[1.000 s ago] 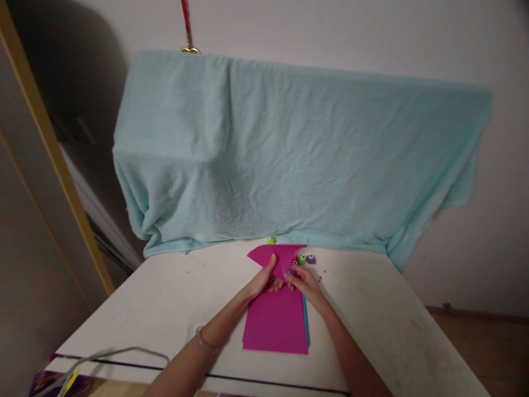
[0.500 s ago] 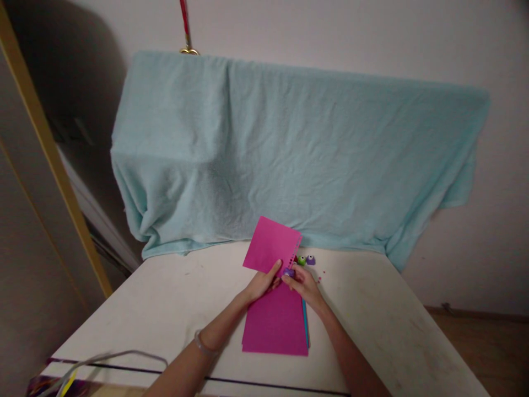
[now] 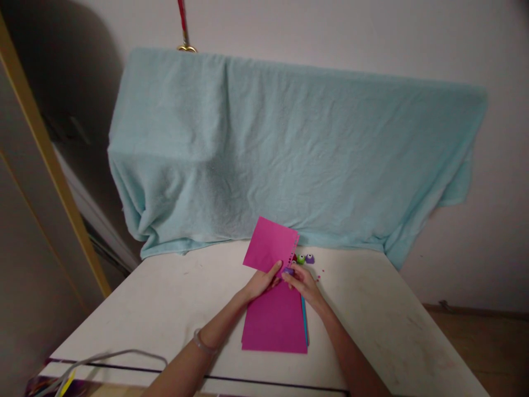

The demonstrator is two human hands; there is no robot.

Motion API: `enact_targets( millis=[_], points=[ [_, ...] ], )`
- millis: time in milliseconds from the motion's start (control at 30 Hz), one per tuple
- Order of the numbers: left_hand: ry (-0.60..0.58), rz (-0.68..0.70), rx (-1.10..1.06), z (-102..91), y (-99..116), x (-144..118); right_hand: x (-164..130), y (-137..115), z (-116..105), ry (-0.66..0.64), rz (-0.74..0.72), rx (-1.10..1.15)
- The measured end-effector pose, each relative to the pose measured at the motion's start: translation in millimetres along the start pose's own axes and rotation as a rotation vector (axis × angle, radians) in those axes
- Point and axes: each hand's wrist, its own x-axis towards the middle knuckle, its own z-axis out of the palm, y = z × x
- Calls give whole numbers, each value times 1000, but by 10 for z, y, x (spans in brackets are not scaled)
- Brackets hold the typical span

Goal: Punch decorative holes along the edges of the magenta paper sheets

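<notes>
A pink sheet of paper (image 3: pixel 270 241) is held up in my left hand (image 3: pixel 264 282), thumb on top and fingers underneath. Small holes run down the sheet's right edge. My right hand (image 3: pixel 303 284) grips a small purple craft punch (image 3: pixel 288 271) at that edge, near the sheet's lower right corner. Below both hands lies a stack of coloured paper (image 3: pixel 275 325), magenta on top with blue showing at its right side. Just beyond my right hand sit a green punch (image 3: pixel 301 259), another purple punch (image 3: pixel 309 258) and a red one (image 3: pixel 295 258), partly hidden.
Tiny pink paper bits (image 3: pixel 318 277) lie on the white table (image 3: pixel 363 309) right of my right hand. A light blue cloth (image 3: pixel 297 149) hangs behind the table. A grey cable (image 3: pixel 132 351) curves over the front left edge.
Both hands stay at the sheet's edge with the purple punch in almost the same place. The whole view has shifted very slightly.
</notes>
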Motion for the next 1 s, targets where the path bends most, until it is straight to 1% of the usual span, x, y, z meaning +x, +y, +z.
enact_targets(
  millis=[200,333,500,833,1000],
  points=[
    [-35,-41,36,-13,-2,8,2,12,-2,-7,-19,29],
    [-35,-8,41,-13,-14,14,-18,-68,9,-1,-24,21],
    [-46,-13,44,-14,-12,11,-41,-155,22,-9,-12,8],
    [-41,-44,42,-5,-19,12,-1,-24,-5,-10,-17,1],
    [-53,-65,58,-12,-23,16,3,15,10,23,-30,11]
  ],
)
